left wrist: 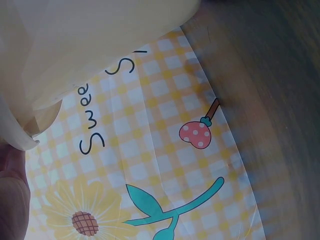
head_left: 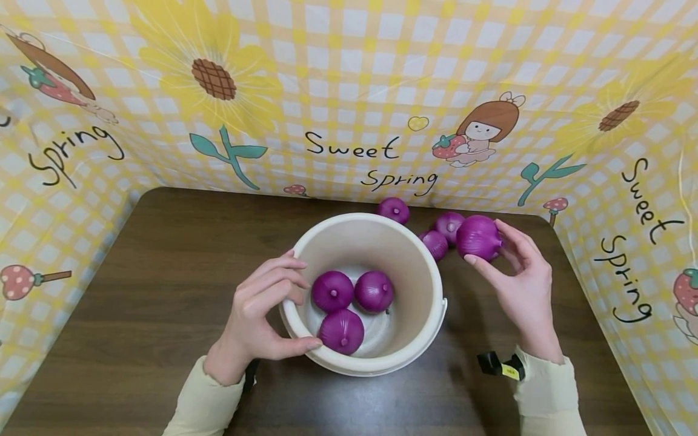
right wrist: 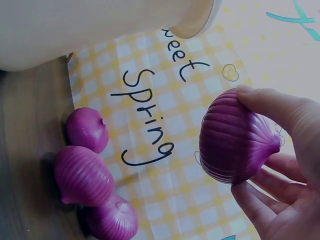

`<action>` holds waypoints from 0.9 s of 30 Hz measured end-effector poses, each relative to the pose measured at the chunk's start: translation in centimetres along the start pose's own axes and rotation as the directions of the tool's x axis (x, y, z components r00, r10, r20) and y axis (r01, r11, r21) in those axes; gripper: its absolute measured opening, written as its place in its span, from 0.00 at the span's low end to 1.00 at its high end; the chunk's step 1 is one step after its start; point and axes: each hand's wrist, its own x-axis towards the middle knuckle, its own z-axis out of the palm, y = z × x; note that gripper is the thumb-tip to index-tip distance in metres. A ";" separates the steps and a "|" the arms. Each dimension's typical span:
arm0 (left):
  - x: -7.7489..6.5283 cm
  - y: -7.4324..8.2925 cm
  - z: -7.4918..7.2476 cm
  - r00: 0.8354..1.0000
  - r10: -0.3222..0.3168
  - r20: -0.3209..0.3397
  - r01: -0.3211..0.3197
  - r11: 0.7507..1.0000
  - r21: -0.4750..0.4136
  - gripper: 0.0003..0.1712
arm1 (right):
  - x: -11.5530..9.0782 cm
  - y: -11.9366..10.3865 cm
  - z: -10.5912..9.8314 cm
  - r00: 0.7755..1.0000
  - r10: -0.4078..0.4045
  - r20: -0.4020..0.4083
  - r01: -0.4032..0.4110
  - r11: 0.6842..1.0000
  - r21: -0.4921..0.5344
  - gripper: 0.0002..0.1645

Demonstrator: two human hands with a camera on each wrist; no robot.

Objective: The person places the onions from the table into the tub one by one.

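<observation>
A white bucket [head_left: 431, 339] stands upright on the table, three purple onions inside on its floor, among them a front onion [head_left: 342, 332]. My left hand [head_left: 262, 309] grips the bucket's left rim, fingers over the edge and thumb along the front. Right of the bucket, my right hand [head_left: 520, 272] holds another purple onion [right wrist: 240, 137] between thumb and fingers, raised off the table in the right wrist view. Behind it, three more onions lie on the table, one of them a far onion [head_left: 394, 210]. The left wrist view mostly shows the bucket's outer wall [left wrist: 100, 45].
A dark brown wooden table [head_left: 136, 290] carries everything. Yellow checked cloth [head_left: 338, 72] with printed flowers and lettering walls the back and both sides. A handle [head_left: 445, 309] hangs at the bucket's right side. Black straps circle both wrists.
</observation>
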 end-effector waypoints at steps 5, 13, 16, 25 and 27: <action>0.0 0.0 0.0 1.000 -0.004 0.002 0.004 1.000 0.003 0.30 | 0.0 -0.4 0.1 1.000 -0.013 -0.006 0.013 1.000 0.003 0.43; 0.0 0.0 -0.1 1.000 0.001 0.005 -0.001 1.000 0.000 0.30 | -0.2 -1.2 0.2 0.999 -0.037 -0.006 0.037 0.999 0.033 0.43; 0.0 0.0 -0.1 1.000 0.000 0.003 0.000 1.000 0.002 0.30 | -0.2 -1.6 0.3 0.999 -0.050 -0.005 0.050 0.998 0.048 0.44; 0.0 0.0 -0.1 1.000 -0.008 0.006 0.008 1.000 0.007 0.30 | -0.4 -2.6 0.5 0.996 -0.088 -0.001 0.088 0.994 0.060 0.45; 0.0 0.0 -0.1 1.000 -0.009 0.007 0.009 1.000 0.007 0.30 | -0.4 -2.9 0.5 0.995 -0.096 -0.001 0.096 0.994 0.059 0.45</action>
